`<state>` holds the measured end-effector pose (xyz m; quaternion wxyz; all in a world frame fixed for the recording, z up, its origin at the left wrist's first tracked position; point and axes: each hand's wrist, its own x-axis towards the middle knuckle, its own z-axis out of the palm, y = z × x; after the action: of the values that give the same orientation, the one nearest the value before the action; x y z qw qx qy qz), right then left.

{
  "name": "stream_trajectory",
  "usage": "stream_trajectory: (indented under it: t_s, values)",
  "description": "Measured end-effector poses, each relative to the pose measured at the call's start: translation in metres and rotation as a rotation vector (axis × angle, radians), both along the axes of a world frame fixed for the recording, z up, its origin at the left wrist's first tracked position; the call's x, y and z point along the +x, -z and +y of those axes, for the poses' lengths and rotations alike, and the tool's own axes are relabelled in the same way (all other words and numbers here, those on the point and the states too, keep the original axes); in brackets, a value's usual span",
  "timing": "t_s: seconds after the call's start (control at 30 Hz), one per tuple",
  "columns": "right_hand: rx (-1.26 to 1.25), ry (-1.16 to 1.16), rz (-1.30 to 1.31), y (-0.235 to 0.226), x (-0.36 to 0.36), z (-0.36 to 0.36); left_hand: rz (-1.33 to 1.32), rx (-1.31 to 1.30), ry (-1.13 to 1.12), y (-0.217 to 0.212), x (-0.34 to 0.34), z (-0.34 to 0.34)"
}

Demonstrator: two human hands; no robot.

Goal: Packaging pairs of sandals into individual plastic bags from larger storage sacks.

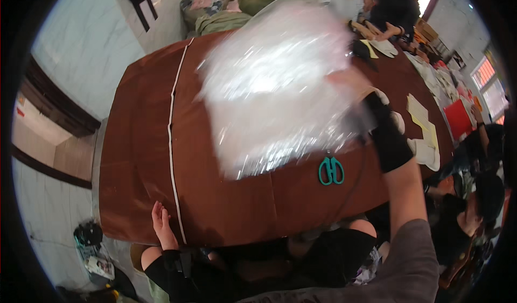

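My right hand [351, 83] grasps the clear plastic [269, 109] by its right side, over the brown table [134, 147], perhaps keeping it spread; blur hides the fingertips. Left hand [161, 223] empty, fingers loose, near the white cord [171, 125]. Teal scissors [330, 171] lie on my side, probably for easy reach.

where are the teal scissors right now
In the head view, the teal scissors lie on the brown table, right of centre, just below the lower edge of the blurred clear plastic and left of the right forearm.
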<state>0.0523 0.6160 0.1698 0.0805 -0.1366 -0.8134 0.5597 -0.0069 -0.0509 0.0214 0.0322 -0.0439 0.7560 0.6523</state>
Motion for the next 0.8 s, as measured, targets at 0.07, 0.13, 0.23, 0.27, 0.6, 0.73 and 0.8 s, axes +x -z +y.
stream_trajectory:
  t_s: [0.07,0.13,0.23,0.27,0.6,0.73,0.8]
  values:
    - [0.101,0.028,0.066,-0.021,0.011,0.091,0.036,0.019,0.025,-0.006,0.002,0.005]
    - [0.246,0.202,0.204,-0.017,0.023,0.179,0.003,0.014,0.026,-0.006,0.002,0.010]
    - [0.386,0.578,0.259,-0.024,0.090,0.306,0.001,0.087,0.127,0.026,-0.005,0.027]
    - [0.656,0.531,0.336,-0.034,0.111,0.337,-0.020,0.133,0.121,0.042,-0.007,0.039]
    - [0.344,0.025,-0.095,0.119,0.151,0.182,0.088,-0.146,0.078,-0.014,0.004,0.020]
    - [0.216,-0.020,-0.189,0.141,0.210,0.167,0.052,-0.098,0.081,-0.017,0.007,0.013]
    - [0.161,-0.038,-0.241,0.145,0.234,0.163,-0.036,0.026,0.142,-0.034,0.003,-0.002]
